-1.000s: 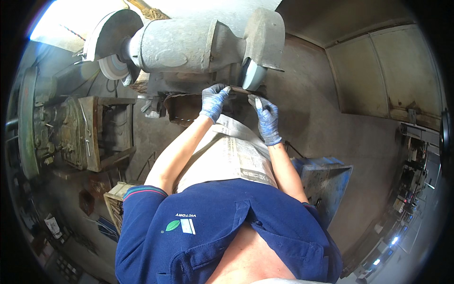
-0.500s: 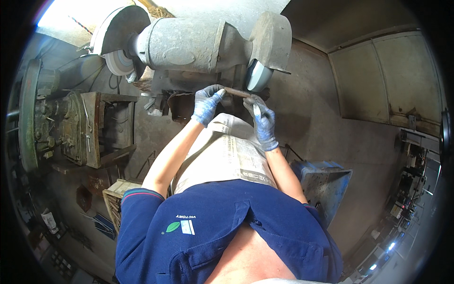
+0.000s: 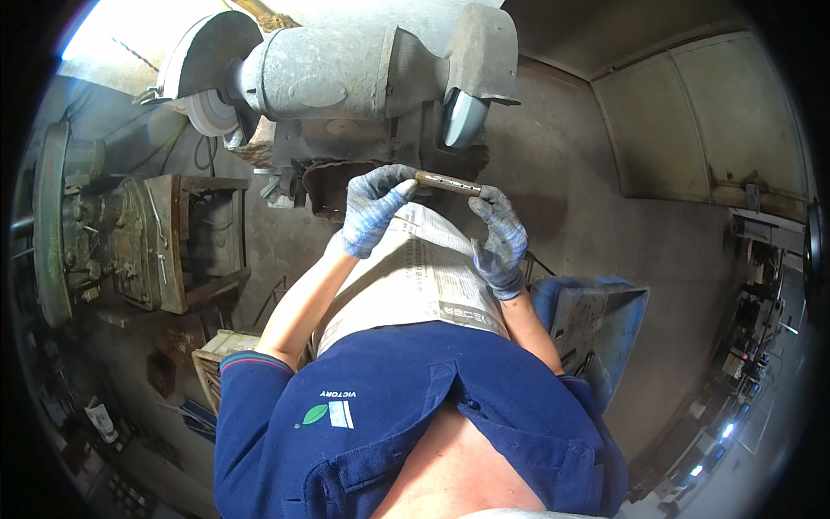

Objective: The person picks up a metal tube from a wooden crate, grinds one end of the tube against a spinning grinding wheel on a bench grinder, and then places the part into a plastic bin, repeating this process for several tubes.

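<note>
A short brownish metal rod (image 3: 447, 182) with a row of light marks or slots along it is held level between my hands. In a blue and grey work glove, my left hand (image 3: 377, 206) is closed around the rod's left end. My right hand (image 3: 500, 238), gloved alike, pinches the right end between thumb and fingertips. Just beyond the rod stands a grey bench grinder (image 3: 333, 73). Its pale grinding wheel (image 3: 465, 119) on the right is a short way past my right hand, apart from the rod. A white wheel (image 3: 210, 113) shows under the left guard.
Newspaper sheets (image 3: 406, 277) cover my lap. A blue-edged metal bin (image 3: 605, 333) stands at my right, a wooden crate (image 3: 212, 359) at my left. Farther left is a greenish machine (image 3: 130, 242). Below the grinder is a rusty opening (image 3: 328, 186). Metal panels (image 3: 700, 130) stand at right.
The rod has moved nearer to me and away from the right wheel, its marked face now showing. My right hand has turned and its lower fingers have loosened.
</note>
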The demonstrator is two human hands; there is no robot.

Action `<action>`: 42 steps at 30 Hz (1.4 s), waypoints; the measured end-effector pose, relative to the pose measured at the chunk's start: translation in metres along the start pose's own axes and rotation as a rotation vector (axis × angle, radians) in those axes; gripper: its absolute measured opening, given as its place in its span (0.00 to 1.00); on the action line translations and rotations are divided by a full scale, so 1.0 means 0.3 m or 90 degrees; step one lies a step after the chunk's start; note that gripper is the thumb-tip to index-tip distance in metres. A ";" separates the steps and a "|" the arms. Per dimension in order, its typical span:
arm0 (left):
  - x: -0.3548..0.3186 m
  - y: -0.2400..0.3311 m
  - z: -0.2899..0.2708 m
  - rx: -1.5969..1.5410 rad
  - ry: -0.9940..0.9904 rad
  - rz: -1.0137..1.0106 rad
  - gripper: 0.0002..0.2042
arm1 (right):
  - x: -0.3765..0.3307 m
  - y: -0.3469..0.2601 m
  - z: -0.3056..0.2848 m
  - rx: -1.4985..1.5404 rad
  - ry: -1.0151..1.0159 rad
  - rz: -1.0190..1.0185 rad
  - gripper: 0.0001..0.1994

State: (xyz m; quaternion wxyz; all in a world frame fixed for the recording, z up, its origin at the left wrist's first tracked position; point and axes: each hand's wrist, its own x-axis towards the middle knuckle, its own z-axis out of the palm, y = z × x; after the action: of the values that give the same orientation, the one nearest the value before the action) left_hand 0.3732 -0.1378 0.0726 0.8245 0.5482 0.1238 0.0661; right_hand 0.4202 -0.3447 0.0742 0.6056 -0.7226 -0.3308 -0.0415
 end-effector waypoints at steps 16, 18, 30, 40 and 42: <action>-0.003 -0.007 0.027 -0.030 -0.020 -0.011 0.09 | -0.009 -0.046 -0.045 0.010 0.015 -0.005 0.23; -0.004 -0.008 0.038 -0.045 -0.021 0.005 0.09 | -0.014 -0.036 -0.046 0.017 0.017 -0.004 0.23; -0.011 0.003 0.043 -0.003 -0.003 -0.043 0.09 | -0.008 -0.024 -0.049 0.028 0.024 0.001 0.22; -0.027 0.011 0.081 -0.009 0.005 0.018 0.09 | -0.012 -0.016 -0.064 -0.034 0.015 0.001 0.23; -0.029 0.013 0.085 0.005 0.013 0.000 0.09 | -0.011 -0.024 -0.059 0.023 0.027 0.033 0.23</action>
State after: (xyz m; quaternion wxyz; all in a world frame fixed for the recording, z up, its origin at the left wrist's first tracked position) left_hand 0.3721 -0.1610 0.0867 0.8208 0.5511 0.1328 0.0713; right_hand 0.4199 -0.3619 0.0834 0.6264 -0.7186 -0.2999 -0.0350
